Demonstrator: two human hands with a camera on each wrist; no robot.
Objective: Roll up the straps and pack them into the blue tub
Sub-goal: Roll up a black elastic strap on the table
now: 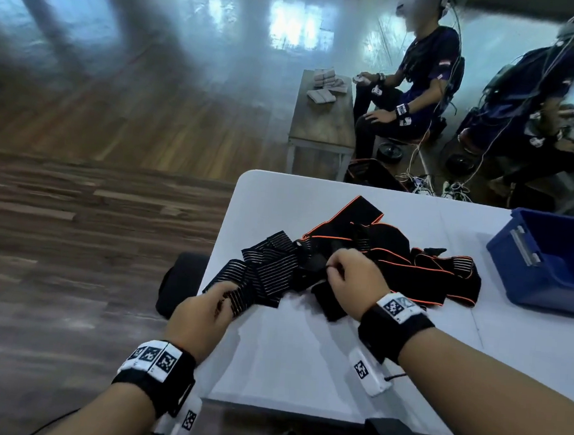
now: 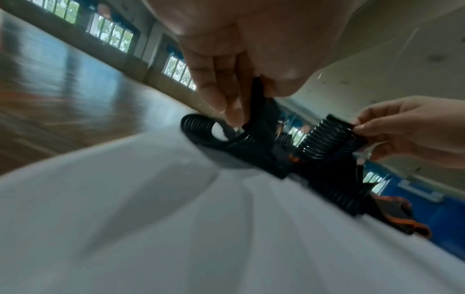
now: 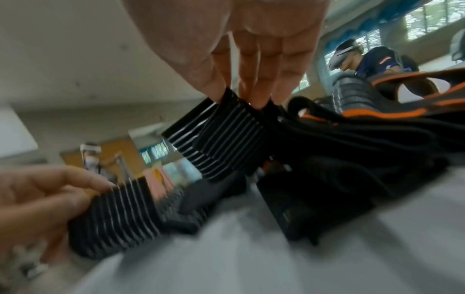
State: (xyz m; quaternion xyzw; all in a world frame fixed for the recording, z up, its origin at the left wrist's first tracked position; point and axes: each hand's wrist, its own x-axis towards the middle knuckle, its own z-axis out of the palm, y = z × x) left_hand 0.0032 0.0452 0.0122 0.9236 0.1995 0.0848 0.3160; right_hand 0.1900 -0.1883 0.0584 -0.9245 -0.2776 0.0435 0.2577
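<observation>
White folding table (image 1: pixel 301 362) underfoot of everything, wooden floor (image 1: pixel 71 234) beyond its left edge. Heaped near the middle of the tabletop: black straps (image 1: pixel 371 258), some edged in orange, tangled and unrolled. Pulled out toward the near left corner: one black strap with thin pale stripes (image 1: pixel 267 270), creased in loose folds, partly lifted off the surface. Pinched at its near end between thumb and fingers of the left hand (image 1: pixel 202 313), just at the table's left edge. Pinched further along, where it meets the heap, between thumb and fingertips of the right hand (image 1: pixel 356 281); seen closely in the right wrist view, fingertips (image 3: pixel 254 99) nipping the striped edge. Both grips narrow, closed on the same strap. Off to the right, well apart from the heap: blue tub (image 1: pixel 556 266), on the table's far right side, what shows of its inside bare. On both wrists, black bands with printed square markers (image 1: pixel 154 358). Farther back, a seated person in headset (image 1: pixel 416 83) beside a small wooden table (image 1: pixel 320 124) bearing pale rolled bundles.
</observation>
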